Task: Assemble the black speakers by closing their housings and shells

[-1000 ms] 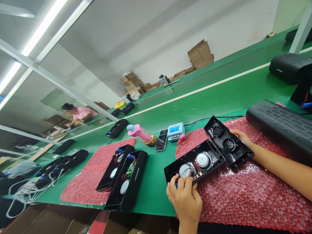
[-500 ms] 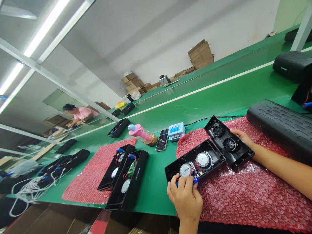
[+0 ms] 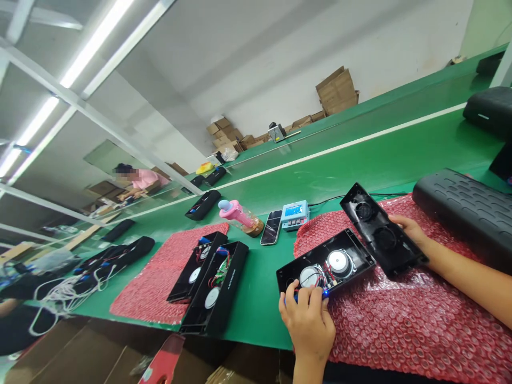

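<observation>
An open black speaker housing (image 3: 288, 273) with two round silver-backed drivers, red wires and a lit blue light lies on red bubble wrap (image 3: 400, 320). My left hand (image 3: 308, 322) grips its near edge, with the fingertips over the rim at the left end. In my right hand (image 3: 410, 229) is a matching black speaker cover (image 3: 374, 229) with two round openings, held by its right edge. The cover is tilted beside the housing's right end, its inner side towards me. Whether the two parts touch, I cannot tell.
A ridged black speaker (image 3: 464, 208) stands at the right. Behind the housing are a blue meter with a display (image 3: 295, 215), a phone (image 3: 272, 228) and a pink bottle (image 3: 242, 217). Two open speakers (image 3: 218, 288) sit left, near white cables (image 3: 72, 296). A person (image 3: 142, 178) is farther off.
My right hand has shifted slightly right and tilted the cover more, so its inside looks darker. The left hand stays on the housing. The whole view has moved a little.
</observation>
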